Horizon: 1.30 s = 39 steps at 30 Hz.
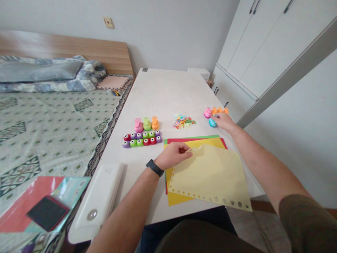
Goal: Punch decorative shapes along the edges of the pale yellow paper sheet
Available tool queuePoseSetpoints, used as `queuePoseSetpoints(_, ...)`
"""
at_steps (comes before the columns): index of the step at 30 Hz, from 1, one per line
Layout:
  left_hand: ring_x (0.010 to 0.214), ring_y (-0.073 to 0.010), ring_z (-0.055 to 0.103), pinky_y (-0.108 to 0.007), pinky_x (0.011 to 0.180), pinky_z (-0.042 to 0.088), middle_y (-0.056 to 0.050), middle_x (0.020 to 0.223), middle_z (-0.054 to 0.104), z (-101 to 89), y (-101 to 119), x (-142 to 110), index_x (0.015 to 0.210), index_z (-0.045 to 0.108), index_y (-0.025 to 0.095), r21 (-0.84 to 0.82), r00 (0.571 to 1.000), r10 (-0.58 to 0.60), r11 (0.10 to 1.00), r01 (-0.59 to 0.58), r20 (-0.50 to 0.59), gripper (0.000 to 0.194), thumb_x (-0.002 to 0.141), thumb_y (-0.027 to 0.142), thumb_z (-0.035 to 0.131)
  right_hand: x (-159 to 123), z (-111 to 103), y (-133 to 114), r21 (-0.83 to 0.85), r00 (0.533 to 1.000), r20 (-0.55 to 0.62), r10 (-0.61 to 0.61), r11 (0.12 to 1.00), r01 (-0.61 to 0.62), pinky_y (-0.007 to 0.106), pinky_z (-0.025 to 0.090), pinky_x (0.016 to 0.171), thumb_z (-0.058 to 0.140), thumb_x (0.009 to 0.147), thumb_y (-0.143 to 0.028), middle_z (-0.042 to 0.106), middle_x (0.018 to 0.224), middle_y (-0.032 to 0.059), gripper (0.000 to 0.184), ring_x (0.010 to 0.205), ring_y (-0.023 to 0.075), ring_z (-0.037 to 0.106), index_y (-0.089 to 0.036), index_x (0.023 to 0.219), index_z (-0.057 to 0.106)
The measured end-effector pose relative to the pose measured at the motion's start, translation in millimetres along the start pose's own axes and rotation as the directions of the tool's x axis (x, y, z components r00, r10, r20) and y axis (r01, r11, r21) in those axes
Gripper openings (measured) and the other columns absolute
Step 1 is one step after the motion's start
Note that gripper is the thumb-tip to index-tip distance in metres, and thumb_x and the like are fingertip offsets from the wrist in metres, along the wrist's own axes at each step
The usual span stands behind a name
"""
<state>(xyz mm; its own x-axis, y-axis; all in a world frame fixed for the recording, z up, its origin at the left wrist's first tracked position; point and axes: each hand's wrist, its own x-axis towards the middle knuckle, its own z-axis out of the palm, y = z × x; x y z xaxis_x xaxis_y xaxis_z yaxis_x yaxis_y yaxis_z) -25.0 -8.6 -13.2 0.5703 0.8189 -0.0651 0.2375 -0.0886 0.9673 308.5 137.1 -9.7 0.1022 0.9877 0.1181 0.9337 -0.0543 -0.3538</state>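
Observation:
My left hand (172,155) pinches the top edge of a pale yellow paper sheet (210,175), which has a row of small punched shapes along its near edge. The sheet lies on a stack of yellow, red and green paper (195,140). My right hand (223,122) sits over a teal craft punch (212,122), next to a pink punch (207,113) and several orange punches (218,110). A heap of small colored paper cutouts (184,121) lies between my hands. Farther left stand three larger craft punches (146,123) behind a double row of small round punches (142,138).
All of this lies on a long white table (158,91). A white flat box (100,195) sits at its near left edge. To the left is a bed (52,119), with a black tablet (47,213) on a red and teal folder (39,203). White cabinets (263,45) stand to the right.

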Motion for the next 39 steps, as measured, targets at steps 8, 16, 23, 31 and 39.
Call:
queuePoseSetpoints(8, 0.067, -0.0122, 0.06, -0.022, 0.058, 0.044, -0.004, 0.081, 0.071, -0.7, 1.3, -1.4, 0.085, 0.07, 0.013, -0.006, 1.0, 0.007, 1.0, -0.006, 0.027, 0.03, 0.083, 0.043, 0.07, 5.5, 10.3, -8.0, 0.053, 0.998, -0.035, 0.046, 0.998, -0.044, 0.034, 0.045, 0.074, 0.059, 0.089, -0.051, 0.073, 0.095, 0.0133, 0.038, 0.083, 0.0241, 0.065, -0.016, 0.095, 0.072)
queuePoseSetpoints(16, 0.07, -0.014, 0.061, -0.024, 0.061, 0.045, -0.006, 0.082, 0.072, -2.0, 4.2, -2.9, 0.083, 0.075, 0.013, 0.03, 0.995, 0.047, 0.998, -0.049, 0.086, 0.027, 0.082, 0.04, 0.071, -26.7, 7.3, -41.6, 0.245, 0.948, -0.315, -0.052, 0.96, 0.134, 0.04, 0.05, 0.09, 0.064, 0.087, -0.04, 0.069, 0.115, 0.0161, 0.037, 0.099, 0.0252, 0.065, -0.014, 0.114, 0.063)
queuePoseSetpoints(23, 0.072, -0.0136, 0.061, -0.023, 0.063, 0.044, -0.004, 0.082, 0.073, -3.5, 7.6, -4.2, 0.082, 0.077, 0.015, 0.123, 0.986, 0.112, 0.984, -0.128, 0.124, 0.022, 0.082, 0.036, 0.07, -95.9, 9.4, -114.8, 0.765, 0.791, 0.367, -0.489, 0.642, 0.042, 0.034, 0.057, 0.074, 0.06, 0.092, -0.052, 0.074, 0.095, 0.0068, 0.035, 0.082, 0.0188, 0.07, -0.021, 0.107, 0.064)
queuePoseSetpoints(31, 0.072, -0.0142, 0.062, -0.023, 0.062, 0.044, -0.006, 0.086, 0.074, -2.4, 6.8, -4.4, 0.084, 0.077, 0.014, 0.055, 0.992, 0.067, 0.996, -0.073, 0.105, 0.025, 0.081, 0.038, 0.07, -81.6, 29.7, -116.5, 0.693, 0.931, 0.104, -0.349, 0.697, 0.184, 0.035, 0.054, 0.087, 0.056, 0.093, -0.057, 0.072, 0.103, 0.0053, 0.037, 0.095, 0.0195, 0.068, -0.023, 0.105, 0.063)
queuePoseSetpoints(39, 0.061, -0.0108, 0.052, -0.023, 0.055, 0.038, -0.001, 0.073, 0.066, 0.3, 5.4, -2.4, 0.08, 0.072, 0.014, 0.018, 0.998, 0.037, 0.999, -0.038, 0.058, 0.027, 0.08, 0.041, 0.069, -70.0, 27.1, -110.7, 0.714, 0.935, 0.107, -0.337, 0.68, 0.163, 0.034, 0.056, 0.079, 0.059, 0.091, -0.057, 0.072, 0.099, 0.006, 0.036, 0.089, 0.0193, 0.068, -0.022, 0.102, 0.063)
